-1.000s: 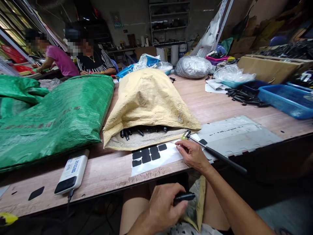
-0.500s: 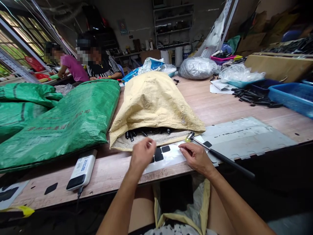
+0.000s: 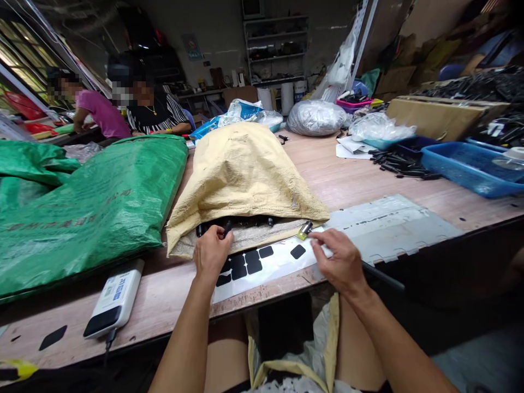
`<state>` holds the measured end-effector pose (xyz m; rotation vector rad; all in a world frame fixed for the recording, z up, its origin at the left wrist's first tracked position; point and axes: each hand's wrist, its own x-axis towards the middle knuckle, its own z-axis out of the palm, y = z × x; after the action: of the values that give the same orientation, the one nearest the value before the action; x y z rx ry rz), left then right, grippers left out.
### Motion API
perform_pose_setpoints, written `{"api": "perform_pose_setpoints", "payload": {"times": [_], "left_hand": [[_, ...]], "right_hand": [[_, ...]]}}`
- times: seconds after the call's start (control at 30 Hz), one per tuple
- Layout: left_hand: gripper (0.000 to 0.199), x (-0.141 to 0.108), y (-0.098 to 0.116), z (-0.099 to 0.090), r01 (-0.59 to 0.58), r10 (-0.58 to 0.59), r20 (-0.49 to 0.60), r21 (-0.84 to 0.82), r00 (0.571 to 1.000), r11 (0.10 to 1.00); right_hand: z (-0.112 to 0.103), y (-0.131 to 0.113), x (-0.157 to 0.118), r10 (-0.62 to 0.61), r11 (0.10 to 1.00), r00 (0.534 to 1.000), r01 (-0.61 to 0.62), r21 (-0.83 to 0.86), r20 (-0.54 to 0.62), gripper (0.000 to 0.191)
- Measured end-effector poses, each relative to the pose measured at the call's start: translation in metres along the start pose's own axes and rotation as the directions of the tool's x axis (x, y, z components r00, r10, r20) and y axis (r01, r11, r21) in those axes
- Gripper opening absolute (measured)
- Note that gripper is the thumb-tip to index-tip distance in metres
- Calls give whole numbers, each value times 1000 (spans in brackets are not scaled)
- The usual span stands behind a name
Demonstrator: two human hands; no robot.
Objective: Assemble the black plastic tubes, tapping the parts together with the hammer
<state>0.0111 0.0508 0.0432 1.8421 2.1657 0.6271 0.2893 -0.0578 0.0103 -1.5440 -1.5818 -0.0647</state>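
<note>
My left hand (image 3: 212, 252) is at the mouth of the yellow woven sack (image 3: 251, 174), fingers closed on a black tubular part (image 3: 227, 227). More black parts show in the dark opening. My right hand (image 3: 339, 261) is over the shaft of a small hammer, its thumb and forefinger apart and curved, with nothing visible held. The hammer head (image 3: 305, 230) has a yellow face and rests at the sack's lower right corner; its black handle (image 3: 385, 277) extends beyond the hand. Between the hands lies a white sheet (image 3: 278, 267) with several black rounded-square stickers (image 3: 254, 262).
Green sacks (image 3: 94, 202) fill the left side, near a white power bank (image 3: 114, 299) with a cable. To the right are a grey mat (image 3: 397, 224), black parts (image 3: 403, 164) and a blue tray (image 3: 466, 169). Two people sit across the table at the back left.
My left hand has moved left to the sack's mouth and taken hold of a black tubular part. My right hand has shifted rightward over the hammer shaft, uncovering a single black sticker. The view has turned slightly.
</note>
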Motion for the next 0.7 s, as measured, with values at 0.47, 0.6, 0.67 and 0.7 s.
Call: {"api": "perform_pose_setpoints", "payload": {"times": [0.47,0.6,0.67,0.7], "left_hand": [[12,-58,12,45,-531,618,152,-382,771,756],[13,-57,11,44,-503,606,171,-409,777,761],[11,-58,11,44,-493,600,168,-422,782,761],[10,-58,11,44,-487,596,167,-428,785,761]], "right_hand": [[-26,-14,-11,110,993,988,-104,-53,109,20],[-16,-47,-26,8,975,974,-58,215,224,33],[-8,-57,-33,-10,974,967,-48,221,255,38],[-5,-59,-36,-13,977,964,-45,210,265,39]]}}
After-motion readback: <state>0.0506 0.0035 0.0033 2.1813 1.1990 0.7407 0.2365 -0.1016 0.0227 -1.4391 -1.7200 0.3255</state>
